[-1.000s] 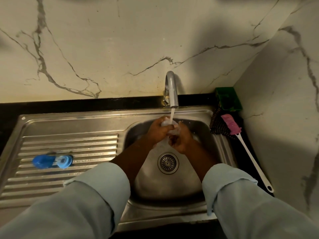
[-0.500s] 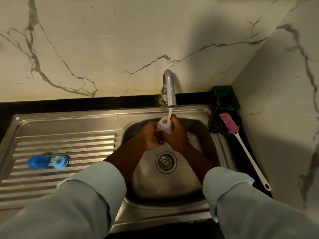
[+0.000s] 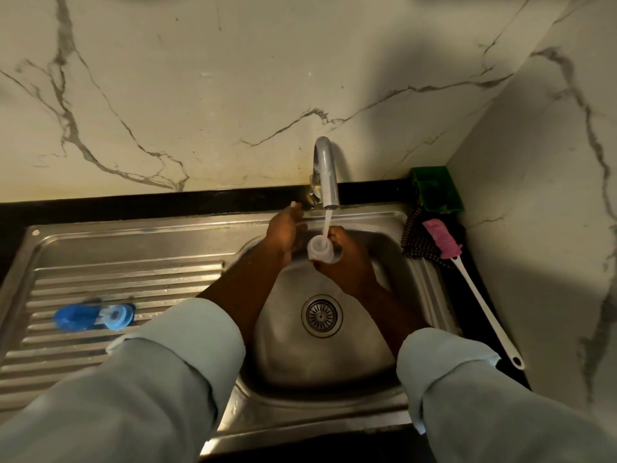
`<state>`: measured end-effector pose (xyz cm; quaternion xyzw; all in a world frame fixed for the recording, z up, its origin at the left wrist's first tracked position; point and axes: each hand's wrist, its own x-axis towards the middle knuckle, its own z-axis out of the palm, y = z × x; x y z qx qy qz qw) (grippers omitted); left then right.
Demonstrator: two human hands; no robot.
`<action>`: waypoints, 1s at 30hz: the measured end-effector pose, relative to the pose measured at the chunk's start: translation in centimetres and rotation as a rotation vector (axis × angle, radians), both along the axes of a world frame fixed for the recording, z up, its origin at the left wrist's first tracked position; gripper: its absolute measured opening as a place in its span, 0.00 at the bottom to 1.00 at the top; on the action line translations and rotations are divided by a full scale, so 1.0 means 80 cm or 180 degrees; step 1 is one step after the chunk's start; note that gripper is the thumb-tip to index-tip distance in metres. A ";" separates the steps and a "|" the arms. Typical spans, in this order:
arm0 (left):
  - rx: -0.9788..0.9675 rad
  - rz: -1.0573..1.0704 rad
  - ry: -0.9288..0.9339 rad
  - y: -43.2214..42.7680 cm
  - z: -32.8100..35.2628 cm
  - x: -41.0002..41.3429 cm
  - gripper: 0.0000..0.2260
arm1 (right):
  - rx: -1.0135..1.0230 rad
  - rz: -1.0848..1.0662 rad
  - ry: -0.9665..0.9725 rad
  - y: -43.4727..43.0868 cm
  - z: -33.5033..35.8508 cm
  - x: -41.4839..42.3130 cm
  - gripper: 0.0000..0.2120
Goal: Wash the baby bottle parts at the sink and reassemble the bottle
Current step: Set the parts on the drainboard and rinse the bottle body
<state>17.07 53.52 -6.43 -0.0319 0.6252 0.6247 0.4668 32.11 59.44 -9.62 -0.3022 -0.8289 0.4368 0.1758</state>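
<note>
My right hand (image 3: 345,262) grips the clear baby bottle body (image 3: 320,249), mouth up, under the running tap (image 3: 325,172). The water stream (image 3: 327,222) falls into the bottle's mouth. My left hand (image 3: 283,233) has let go of the bottle and stretches toward the back rim of the sink near the tap base, fingers extended and holding nothing. A blue cap (image 3: 75,317) and a blue collar with the teat (image 3: 117,316) lie side by side on the ribbed draining board (image 3: 133,272) at the left.
The steel sink basin (image 3: 300,362) has a round drain strainer (image 3: 321,315) in its middle. A white-handled bottle brush with a pink head (image 3: 467,279) lies on the right counter beside a dark scrubber (image 3: 417,240) and a green holder (image 3: 435,188). Marble walls rise behind and to the right.
Both hands were rubbing the bottle together under the stream. Now my left hand has come off it and moved up toward the tap base, while my right hand alone holds it upright.
</note>
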 end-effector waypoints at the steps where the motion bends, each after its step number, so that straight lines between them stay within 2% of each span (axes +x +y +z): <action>1: 0.0094 -0.0060 0.0035 0.002 0.004 -0.002 0.17 | -0.0030 -0.0014 0.0022 -0.001 0.001 0.001 0.22; 6: 0.0462 -0.0181 -0.0080 0.007 0.015 -0.005 0.19 | -0.0045 -0.0074 0.0137 -0.004 0.001 0.007 0.22; 13: 0.0413 -0.0216 0.0064 0.011 0.011 -0.006 0.30 | -0.0052 -0.0135 0.0243 0.000 0.008 0.006 0.22; 21: 0.0561 -0.0185 -0.0090 0.013 0.012 -0.009 0.41 | -0.0069 -0.0047 0.0116 0.000 0.001 0.004 0.22; 30: 0.0617 -0.0320 -0.0070 0.012 0.012 -0.012 0.34 | -0.0019 -0.0102 0.0160 0.003 -0.007 0.005 0.23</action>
